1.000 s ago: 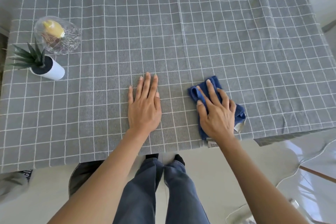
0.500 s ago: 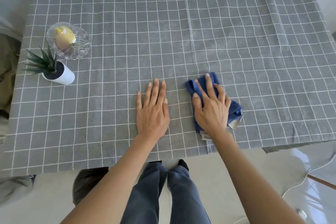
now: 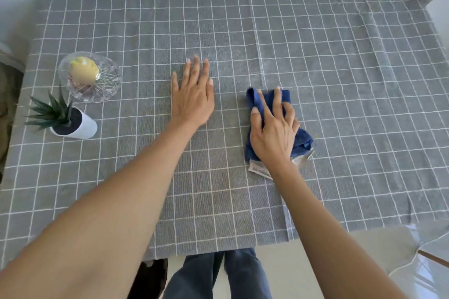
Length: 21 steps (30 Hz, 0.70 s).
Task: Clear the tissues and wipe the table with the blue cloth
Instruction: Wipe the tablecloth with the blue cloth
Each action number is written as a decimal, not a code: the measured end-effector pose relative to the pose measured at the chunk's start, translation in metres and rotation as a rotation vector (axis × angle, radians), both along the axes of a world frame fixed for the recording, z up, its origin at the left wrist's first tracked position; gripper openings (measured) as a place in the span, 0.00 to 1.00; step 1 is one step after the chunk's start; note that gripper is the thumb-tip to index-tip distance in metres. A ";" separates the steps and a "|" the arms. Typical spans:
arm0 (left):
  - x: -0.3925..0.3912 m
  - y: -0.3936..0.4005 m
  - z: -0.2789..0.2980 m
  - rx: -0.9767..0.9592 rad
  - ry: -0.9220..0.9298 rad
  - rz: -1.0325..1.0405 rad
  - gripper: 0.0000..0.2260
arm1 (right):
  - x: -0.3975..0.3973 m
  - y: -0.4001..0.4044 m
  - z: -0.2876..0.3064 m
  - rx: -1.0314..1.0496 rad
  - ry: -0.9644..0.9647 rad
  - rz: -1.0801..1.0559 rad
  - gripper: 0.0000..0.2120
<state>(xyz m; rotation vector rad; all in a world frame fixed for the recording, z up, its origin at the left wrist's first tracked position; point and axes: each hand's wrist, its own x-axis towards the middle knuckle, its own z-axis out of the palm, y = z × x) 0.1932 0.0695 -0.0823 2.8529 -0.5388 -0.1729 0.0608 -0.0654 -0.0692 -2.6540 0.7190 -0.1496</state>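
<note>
Both hands have slid farther up the desk (image 3: 340, 80) since a moment ago. The right hand (image 3: 273, 131) presses spread fingers flat on the folded blue cloth (image 3: 286, 97) beneath it; the left hand (image 3: 192, 97) lies flat and empty just beside. No tissues show. Even pressure and overlapping strokes should wipe best.

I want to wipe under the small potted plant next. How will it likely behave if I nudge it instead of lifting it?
The potted plant looks apt to tip: its white pot is narrow with spiky leaves spreading above. It probably drags on the checked tablecloth rather than sliding, bunching the fabric. The glass dish sits close beside it, so a push that way may knock it.
</note>
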 end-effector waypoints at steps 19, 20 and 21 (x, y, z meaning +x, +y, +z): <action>0.001 0.000 -0.011 -0.085 -0.031 0.047 0.23 | 0.066 -0.019 -0.005 -0.085 0.138 0.184 0.24; 0.000 0.000 -0.011 -0.083 -0.032 0.051 0.23 | 0.066 -0.017 -0.005 -0.083 0.139 0.185 0.24; 0.000 0.001 -0.011 -0.077 -0.033 0.054 0.23 | 0.067 -0.015 -0.006 -0.086 0.141 0.189 0.24</action>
